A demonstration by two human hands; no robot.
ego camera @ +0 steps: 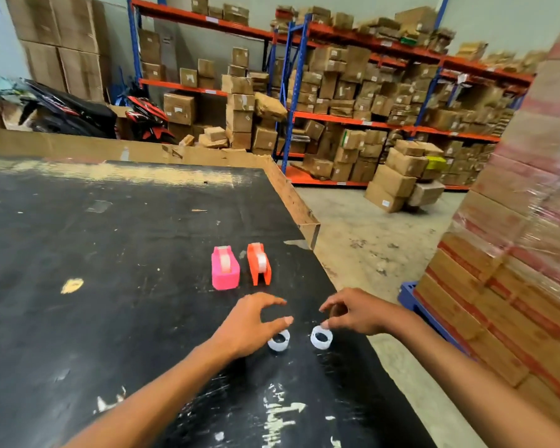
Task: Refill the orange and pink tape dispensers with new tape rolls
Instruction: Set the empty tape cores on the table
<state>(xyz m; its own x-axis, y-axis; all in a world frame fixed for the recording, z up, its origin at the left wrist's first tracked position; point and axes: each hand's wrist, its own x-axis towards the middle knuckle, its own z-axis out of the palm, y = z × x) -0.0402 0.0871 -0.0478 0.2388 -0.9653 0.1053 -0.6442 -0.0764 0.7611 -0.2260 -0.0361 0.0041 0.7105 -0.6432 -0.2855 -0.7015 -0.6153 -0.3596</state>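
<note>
Two clear tape rolls lie on the desk (110, 253): left roll (279, 341) under my spread left hand (249, 324), right roll (321, 337) touched by my right hand (356, 313). Pink dispenser (225, 268) and orange dispenser (259, 263) stand just beyond both hands.

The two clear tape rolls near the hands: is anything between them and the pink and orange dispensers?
In the head view, only bare black tabletop and the person's fingertips lie between the tape rolls and the pink dispenser and orange dispenser.
</note>
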